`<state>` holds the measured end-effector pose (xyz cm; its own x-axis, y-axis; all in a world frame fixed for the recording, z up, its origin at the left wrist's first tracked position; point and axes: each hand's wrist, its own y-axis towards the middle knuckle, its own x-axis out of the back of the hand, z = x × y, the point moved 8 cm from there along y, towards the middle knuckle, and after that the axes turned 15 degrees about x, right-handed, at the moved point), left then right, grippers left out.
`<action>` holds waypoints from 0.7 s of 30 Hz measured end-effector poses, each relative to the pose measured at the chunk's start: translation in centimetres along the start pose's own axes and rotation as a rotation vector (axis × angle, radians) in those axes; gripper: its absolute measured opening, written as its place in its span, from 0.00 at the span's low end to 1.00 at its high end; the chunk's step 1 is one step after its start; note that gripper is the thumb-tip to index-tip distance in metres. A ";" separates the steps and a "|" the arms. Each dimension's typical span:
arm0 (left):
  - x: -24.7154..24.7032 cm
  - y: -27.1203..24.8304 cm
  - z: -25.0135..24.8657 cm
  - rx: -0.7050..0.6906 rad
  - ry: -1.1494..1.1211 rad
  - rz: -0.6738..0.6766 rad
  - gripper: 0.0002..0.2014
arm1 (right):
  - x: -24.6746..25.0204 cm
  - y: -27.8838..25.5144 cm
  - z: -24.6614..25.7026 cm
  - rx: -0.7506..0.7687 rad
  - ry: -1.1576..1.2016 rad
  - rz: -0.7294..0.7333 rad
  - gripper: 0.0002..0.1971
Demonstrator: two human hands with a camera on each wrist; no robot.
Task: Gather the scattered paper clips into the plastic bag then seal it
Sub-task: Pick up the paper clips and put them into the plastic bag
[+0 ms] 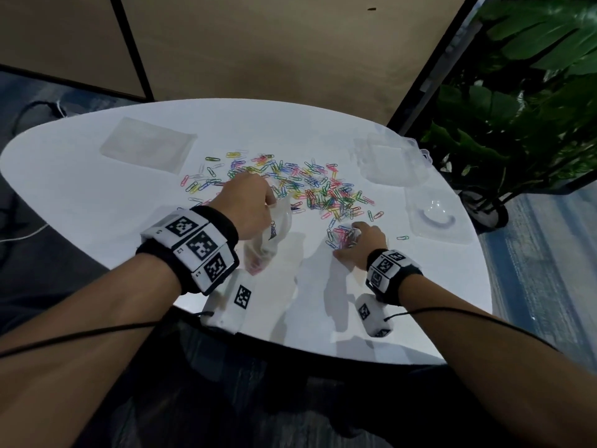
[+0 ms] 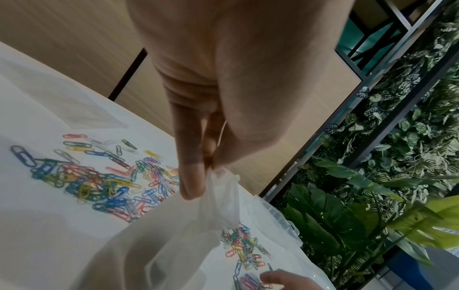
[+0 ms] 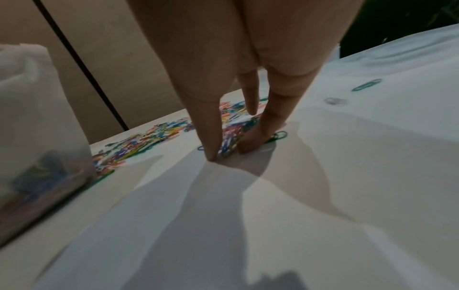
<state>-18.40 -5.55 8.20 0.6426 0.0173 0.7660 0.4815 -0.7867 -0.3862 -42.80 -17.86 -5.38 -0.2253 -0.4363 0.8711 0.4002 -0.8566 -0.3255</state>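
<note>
Coloured paper clips (image 1: 310, 185) lie scattered across the middle of the white table (image 1: 97, 195). My left hand (image 1: 255, 205) pinches the top edge of a clear plastic bag (image 1: 271, 240) between thumb and fingers (image 2: 193, 176). The bag hangs down to the table, and several clips (image 3: 42, 168) show at its bottom. To its right, my right hand (image 1: 355, 240) is down on the table. Its thumb and fingertips (image 3: 211, 153) close round a small clump of clips (image 1: 340, 237) at the near edge of the pile (image 3: 149, 141).
A flat stack of clear bags (image 1: 148, 145) lies at the back left. A clear plastic box (image 1: 394, 160) and a clear tray (image 1: 436, 218) stand at the right. One green clip (image 1: 403, 237) lies apart. A leafy plant (image 1: 517, 108) stands beyond the table's right edge.
</note>
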 end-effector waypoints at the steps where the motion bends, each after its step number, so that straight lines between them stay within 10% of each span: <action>1: 0.1 0.1 0.3 0.010 0.000 -0.001 0.16 | -0.1 0.5 0.7 0.013 0.000 -0.010 0.44; 13: -1.0 0.3 0.9 -0.018 0.047 0.010 0.18 | 0.1 3.8 6.3 0.216 -0.332 -0.017 0.05; 21: -0.9 0.1 0.2 -0.015 0.068 0.017 0.17 | 2.9 3.1 1.6 0.031 0.084 -0.141 0.09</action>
<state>-18.81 -5.57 7.37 0.6085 -0.0375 0.7926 0.4615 -0.7959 -0.3919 -40.80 -21.40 -3.29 -0.3542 -0.3347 0.8732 0.3861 -0.9028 -0.1895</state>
